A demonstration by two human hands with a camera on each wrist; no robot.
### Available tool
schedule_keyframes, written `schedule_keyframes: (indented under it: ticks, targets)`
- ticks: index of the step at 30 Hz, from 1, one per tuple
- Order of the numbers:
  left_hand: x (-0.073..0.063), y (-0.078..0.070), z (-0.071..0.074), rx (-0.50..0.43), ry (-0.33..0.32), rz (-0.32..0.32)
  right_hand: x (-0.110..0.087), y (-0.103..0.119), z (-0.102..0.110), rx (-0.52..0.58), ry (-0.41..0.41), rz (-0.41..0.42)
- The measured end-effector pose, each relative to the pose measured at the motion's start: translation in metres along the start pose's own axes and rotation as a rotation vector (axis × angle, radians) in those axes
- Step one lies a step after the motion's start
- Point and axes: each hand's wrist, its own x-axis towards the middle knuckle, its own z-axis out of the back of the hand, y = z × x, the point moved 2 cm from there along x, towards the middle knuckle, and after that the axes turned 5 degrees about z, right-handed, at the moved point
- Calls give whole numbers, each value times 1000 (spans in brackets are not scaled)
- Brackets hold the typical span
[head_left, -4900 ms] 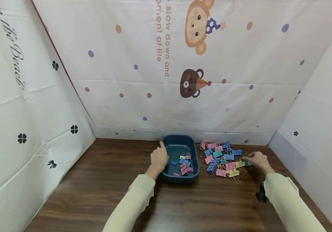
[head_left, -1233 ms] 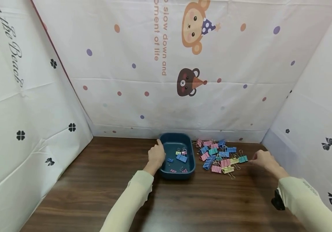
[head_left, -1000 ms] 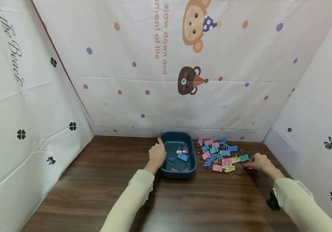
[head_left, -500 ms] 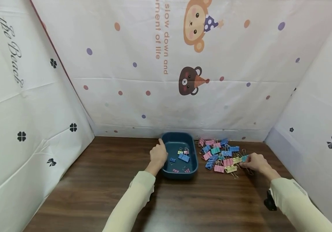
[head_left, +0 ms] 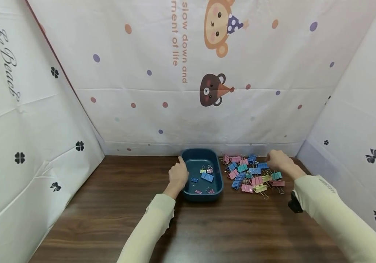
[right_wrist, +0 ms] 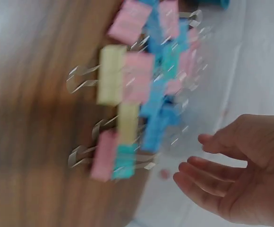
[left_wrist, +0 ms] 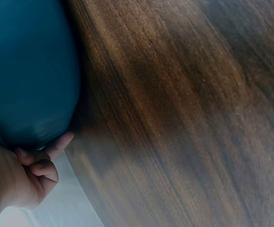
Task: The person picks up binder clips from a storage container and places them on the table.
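My left hand holds the left rim of a dark teal plastic bin; in the left wrist view its fingers bend against the outer wall. Several small binder clips lie in the bin, among them a blue one and a yellow one. To the bin's right spreads a pile of larger pink, blue, teal and yellow binder clips. Over the pile's back right edge hovers my right hand, its fingers loosely bent around nothing in the right wrist view. A pink binder clip lies at the pile's right end, beside a teal one.
Brown wood-grain table stretches in front and to the left. A printed white cloth rises right behind the bin and pile. More cloth stands along both sides.
Pink clips seen in the bin at first are gone from it. My right hand set a pink binder clip at the pile's right end, then moved off toward the back. My left hand stayed at the bin.
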Motion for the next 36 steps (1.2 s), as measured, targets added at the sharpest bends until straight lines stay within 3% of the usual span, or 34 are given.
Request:
schedule_keyframes:
  ticks: [4, 8, 12, 14, 17, 21, 31, 36]
  targets:
    - [0, 0, 0, 7, -4, 1, 19, 44, -1, -7, -36, 53]
    - [0, -1, -1, 4, 6, -6, 37, 91, -14, 11, -43, 230]
    - [0, -2, -1, -1, 7, -8, 51, 136, -34, -7, 55, 467]
    - [0, -2, -2, 2, -5, -13, 56, 155, -48, -52, 118, 538]
    - [0, -1, -1, 6, -17, -17, 59, 178, -72, -152, 228, 532]
    - [0, 0, 0, 25, -7, -14, 62, 194, -97, -298, 303, 488]
    - [-1, -1, 2, 29, 19, -22, 77, 201, -107, -344, 352, 385]
    - [-2, 0, 4, 35, 9, -8, 81, 202, -111, -418, 335, 386]
